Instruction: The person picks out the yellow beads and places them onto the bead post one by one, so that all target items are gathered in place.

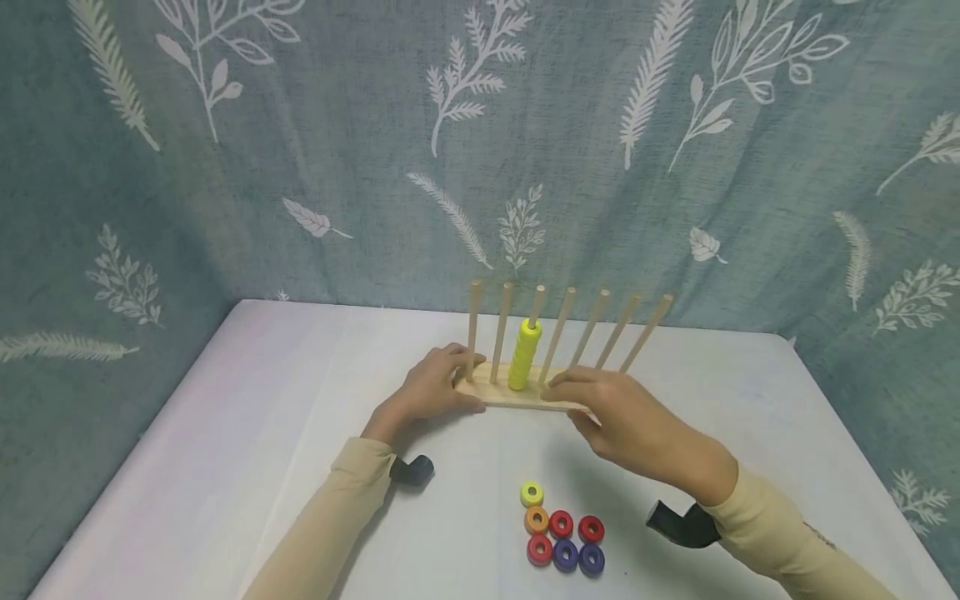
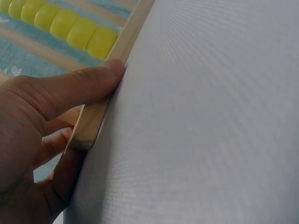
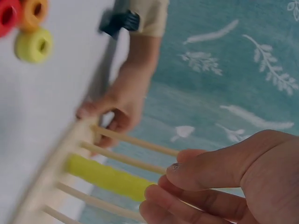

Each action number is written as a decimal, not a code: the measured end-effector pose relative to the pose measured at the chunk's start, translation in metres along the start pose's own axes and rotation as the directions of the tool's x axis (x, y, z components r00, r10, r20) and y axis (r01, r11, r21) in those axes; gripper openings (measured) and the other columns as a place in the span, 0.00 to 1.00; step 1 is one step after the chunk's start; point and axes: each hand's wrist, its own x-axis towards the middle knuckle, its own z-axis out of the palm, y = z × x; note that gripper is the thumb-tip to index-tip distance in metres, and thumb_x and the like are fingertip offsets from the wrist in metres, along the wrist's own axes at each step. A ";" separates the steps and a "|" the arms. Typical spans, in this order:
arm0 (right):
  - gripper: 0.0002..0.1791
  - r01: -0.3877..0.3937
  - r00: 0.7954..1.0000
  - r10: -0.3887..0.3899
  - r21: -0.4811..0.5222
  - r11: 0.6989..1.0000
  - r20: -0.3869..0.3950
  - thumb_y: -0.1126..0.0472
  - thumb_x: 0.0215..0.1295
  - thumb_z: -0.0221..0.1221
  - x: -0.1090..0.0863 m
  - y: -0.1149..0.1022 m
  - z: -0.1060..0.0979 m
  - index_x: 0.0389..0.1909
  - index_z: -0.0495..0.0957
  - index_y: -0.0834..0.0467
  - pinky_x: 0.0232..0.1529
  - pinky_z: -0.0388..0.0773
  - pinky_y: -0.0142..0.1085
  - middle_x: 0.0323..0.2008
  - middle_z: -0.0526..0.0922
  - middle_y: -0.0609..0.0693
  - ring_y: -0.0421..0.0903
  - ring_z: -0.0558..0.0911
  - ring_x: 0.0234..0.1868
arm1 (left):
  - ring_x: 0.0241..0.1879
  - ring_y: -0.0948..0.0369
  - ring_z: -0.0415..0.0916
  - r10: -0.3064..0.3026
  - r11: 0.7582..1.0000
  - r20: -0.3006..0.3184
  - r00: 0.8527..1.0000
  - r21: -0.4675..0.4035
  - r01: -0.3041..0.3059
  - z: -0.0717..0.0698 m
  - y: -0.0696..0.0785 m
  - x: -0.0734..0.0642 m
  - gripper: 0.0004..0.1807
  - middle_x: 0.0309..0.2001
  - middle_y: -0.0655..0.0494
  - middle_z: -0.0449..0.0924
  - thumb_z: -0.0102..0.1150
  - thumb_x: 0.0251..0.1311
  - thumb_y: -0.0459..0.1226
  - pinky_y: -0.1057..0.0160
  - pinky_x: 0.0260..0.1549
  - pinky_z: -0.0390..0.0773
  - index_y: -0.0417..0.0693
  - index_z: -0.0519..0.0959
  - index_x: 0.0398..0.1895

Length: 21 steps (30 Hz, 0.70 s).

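A wooden peg stand (image 1: pixel 517 398) with several upright pegs stands toward the back of the table. Its left end is gripped by my left hand (image 1: pixel 433 385), the thumb along the front edge, as the left wrist view shows. A stack of yellow rings (image 1: pixel 524 357) fills much of the third peg from the left. My right hand (image 1: pixel 628 419) is at the stand's right half, fingers bent loosely and thumb apart from them. No ring shows in it. In the right wrist view its fingertips (image 3: pixel 175 167) are near the pegs' upper ends; whether they touch cannot be told.
Loose rings lie on the white table (image 1: pixel 225 442) in front of the stand: a yellow ring (image 1: pixel 532 493), an orange ring (image 1: pixel 536 520), several red rings (image 1: pixel 561 524) and two purple rings (image 1: pixel 566 555). A patterned curtain (image 1: pixel 375 233) hangs behind and at both sides.
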 end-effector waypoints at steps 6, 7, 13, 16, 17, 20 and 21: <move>0.21 -0.034 0.996 0.031 0.040 0.999 0.088 0.78 0.53 0.67 -0.014 0.000 0.025 0.48 0.85 0.60 0.47 0.81 0.44 0.46 0.85 0.51 0.50 0.84 0.49 | 0.56 0.52 0.70 0.013 1.000 -0.008 1.000 -0.001 -0.013 -0.001 0.003 -0.002 0.39 0.61 0.54 0.74 0.81 0.43 0.48 0.49 0.51 0.73 0.53 0.79 0.63; 0.21 -0.039 0.995 0.034 0.055 0.998 0.099 0.78 0.53 0.66 -0.015 -0.001 0.028 0.48 0.85 0.60 0.48 0.81 0.44 0.46 0.85 0.51 0.50 0.84 0.49 | 0.56 0.52 0.70 0.014 1.000 -0.009 1.000 -0.001 -0.014 -0.001 0.002 -0.002 0.39 0.61 0.54 0.75 0.81 0.43 0.48 0.49 0.51 0.73 0.52 0.79 0.62; 0.17 -0.075 0.984 0.055 0.114 0.991 0.171 0.74 0.56 0.67 -0.022 -0.004 0.045 0.48 0.85 0.61 0.49 0.81 0.41 0.46 0.85 0.49 0.47 0.83 0.50 | 0.57 0.51 0.70 0.010 1.000 -0.007 1.000 0.005 -0.010 0.000 0.002 -0.002 0.39 0.62 0.54 0.74 0.80 0.43 0.49 0.48 0.52 0.73 0.53 0.79 0.63; 0.15 -0.082 0.979 0.055 0.136 0.987 0.194 0.69 0.60 0.67 -0.026 -0.005 0.054 0.49 0.85 0.61 0.50 0.80 0.40 0.45 0.85 0.49 0.45 0.83 0.49 | 0.57 0.51 0.70 0.010 1.000 -0.004 1.000 0.000 -0.010 0.000 0.002 -0.003 0.39 0.62 0.54 0.74 0.80 0.43 0.49 0.48 0.52 0.73 0.53 0.78 0.63; 0.14 -0.085 0.978 0.053 0.152 0.985 0.204 0.67 0.61 0.67 -0.027 -0.006 0.058 0.49 0.84 0.61 0.50 0.80 0.40 0.45 0.85 0.49 0.45 0.83 0.49 | 0.57 0.51 0.70 0.012 1.000 -0.004 1.000 0.000 -0.012 0.000 0.002 -0.002 0.39 0.62 0.54 0.74 0.80 0.44 0.49 0.48 0.52 0.73 0.53 0.78 0.64; 0.14 -0.077 0.975 0.031 0.204 0.976 0.219 0.64 0.64 0.65 -0.030 -0.009 0.069 0.50 0.84 0.63 0.50 0.80 0.38 0.45 0.85 0.49 0.42 0.83 0.48 | 0.56 0.51 0.70 0.015 1.000 -0.004 1.000 0.001 -0.015 0.000 0.002 -0.002 0.40 0.61 0.54 0.74 0.80 0.44 0.49 0.48 0.51 0.73 0.53 0.78 0.64; 0.14 -0.073 0.975 0.023 0.221 0.972 0.220 0.64 0.64 0.65 -0.030 -0.010 0.072 0.50 0.84 0.63 0.50 0.80 0.38 0.45 0.85 0.49 0.42 0.83 0.48 | 0.56 0.51 0.70 0.017 1.000 -0.005 1.000 0.001 -0.017 0.000 0.002 -0.002 0.40 0.61 0.54 0.74 0.80 0.44 0.49 0.48 0.51 0.73 0.53 0.78 0.64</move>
